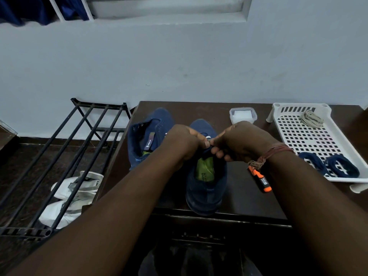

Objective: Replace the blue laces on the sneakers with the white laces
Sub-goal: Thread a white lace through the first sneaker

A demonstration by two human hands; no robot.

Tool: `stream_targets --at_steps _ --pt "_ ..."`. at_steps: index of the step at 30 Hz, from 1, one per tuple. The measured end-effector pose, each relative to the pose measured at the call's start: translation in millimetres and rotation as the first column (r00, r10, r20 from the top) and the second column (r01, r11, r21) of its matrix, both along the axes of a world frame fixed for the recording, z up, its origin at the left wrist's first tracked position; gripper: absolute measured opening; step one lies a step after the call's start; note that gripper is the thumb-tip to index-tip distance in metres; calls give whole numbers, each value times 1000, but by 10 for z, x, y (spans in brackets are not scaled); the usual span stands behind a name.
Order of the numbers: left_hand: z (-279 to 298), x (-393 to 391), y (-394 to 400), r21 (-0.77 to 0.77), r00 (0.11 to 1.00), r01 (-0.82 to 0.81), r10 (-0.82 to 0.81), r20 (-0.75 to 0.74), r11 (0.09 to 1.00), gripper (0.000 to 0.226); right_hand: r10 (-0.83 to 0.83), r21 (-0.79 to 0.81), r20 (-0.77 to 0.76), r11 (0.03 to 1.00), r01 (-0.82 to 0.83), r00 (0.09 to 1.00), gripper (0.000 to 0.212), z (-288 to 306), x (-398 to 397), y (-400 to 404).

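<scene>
Both hands, left [184,141] and right [237,141], pinch the near sneaker [207,176] tongue at the tabletop's front edge; blue laces [328,164] lie coiled in the white tray [278,116], so relacing seemingly remains.

A pale blue-grey wall [179,62] rises behind a dark brown wooden table [245,188]. High up sits a white window ledge [169,17], with dark blue cloth [23,8] hanging at the left. A black metal shoe rack [65,156] stands on the dark speckled floor [18,166].
</scene>
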State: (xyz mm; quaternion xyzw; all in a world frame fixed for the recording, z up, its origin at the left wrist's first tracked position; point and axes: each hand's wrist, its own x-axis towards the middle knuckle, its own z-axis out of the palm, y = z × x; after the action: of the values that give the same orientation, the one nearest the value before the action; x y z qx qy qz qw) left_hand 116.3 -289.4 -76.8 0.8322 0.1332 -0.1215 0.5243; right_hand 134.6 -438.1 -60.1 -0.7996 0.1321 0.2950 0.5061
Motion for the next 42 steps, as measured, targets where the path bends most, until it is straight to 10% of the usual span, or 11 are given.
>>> stream_targets --at_steps 8,14,16,18,20,23,29,33,42 --pt "101 53 151 39 1000 -6 6 15 999 5 -195 147 57 972 185 979 19 62 48 -96" --pt "141 115 247 96 999 -48 46 16 994 7 -594 778 -116 444 445 796 15 293 89 -314" --pt "140 108 226 124 1000 -9 9 -6 992 11 -516 646 42 667 371 856 14 260 86 -321" --pt "152 78 188 159 1000 6 -4 -13 987 20 -241 187 316 964 189 918 25 182 69 -304" --pt "146 65 170 185 1000 14 -14 1 983 19 168 -278 384 959 -60 908 35 121 0 -267" --pt "98 63 167 169 999 21 -25 21 985 14 459 -519 238 805 -287 856 38 80 -79 -209" --pt "70 74 159 172 999 41 -45 22 984 14 -66 -170 384 975 141 921 16 227 88 -374" --pt "89 64 139 178 997 69 -75 22 982 11 -578 507 265 764 399 772 21 411 50 -421" --pt "176 85 44 -75 891 334 -289 349 940 45 -118 62 661 993 102 741 47 261 -52 -226"
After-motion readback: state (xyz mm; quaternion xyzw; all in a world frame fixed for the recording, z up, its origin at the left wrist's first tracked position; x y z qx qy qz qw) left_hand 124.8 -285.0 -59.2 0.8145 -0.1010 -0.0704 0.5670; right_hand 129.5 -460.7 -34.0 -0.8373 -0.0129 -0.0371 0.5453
